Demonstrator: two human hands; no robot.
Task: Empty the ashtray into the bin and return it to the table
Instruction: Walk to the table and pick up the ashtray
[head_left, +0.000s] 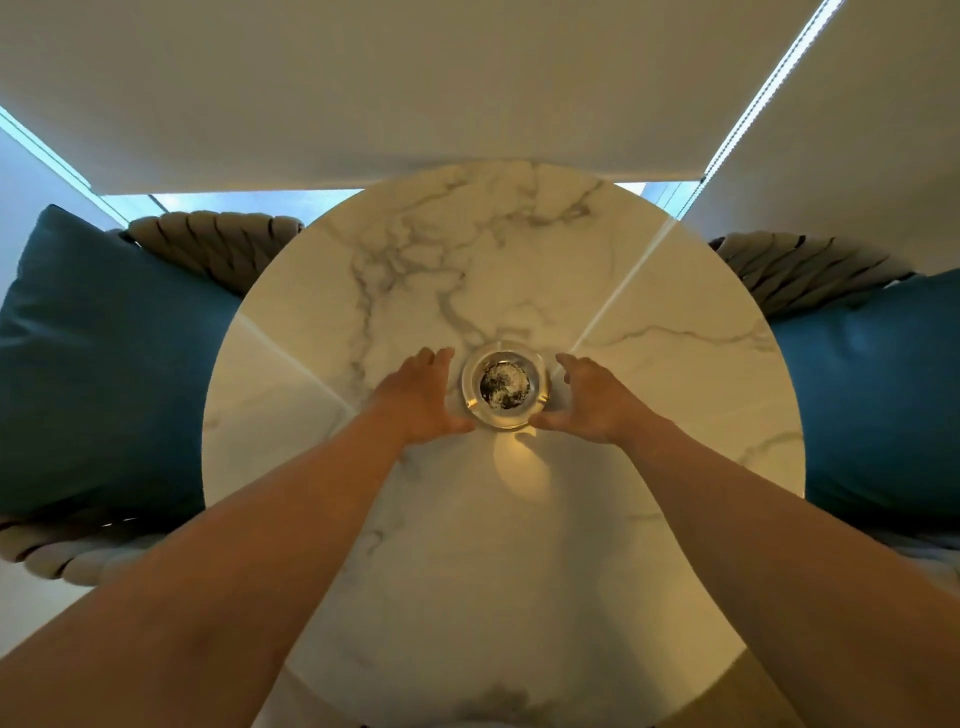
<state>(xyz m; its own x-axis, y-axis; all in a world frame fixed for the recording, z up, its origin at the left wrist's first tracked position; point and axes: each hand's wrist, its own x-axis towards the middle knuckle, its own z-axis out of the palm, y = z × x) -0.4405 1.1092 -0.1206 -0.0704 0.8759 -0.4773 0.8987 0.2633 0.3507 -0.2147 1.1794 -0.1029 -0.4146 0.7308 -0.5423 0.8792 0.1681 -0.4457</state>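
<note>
Two bare forearms reach up from six o'clock over the round marble surface. The left hand at nine o'clock and right hand at three o'clock flank the glass ashtray (ash inside), fingers spread, thumbs at its near rim. Teal cushions lie beyond.

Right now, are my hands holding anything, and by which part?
Both hands flank the glass ashtray on the marble table. The left hand and right hand have thumbs at its near rim, fingers open; no closed grip yet.
</note>
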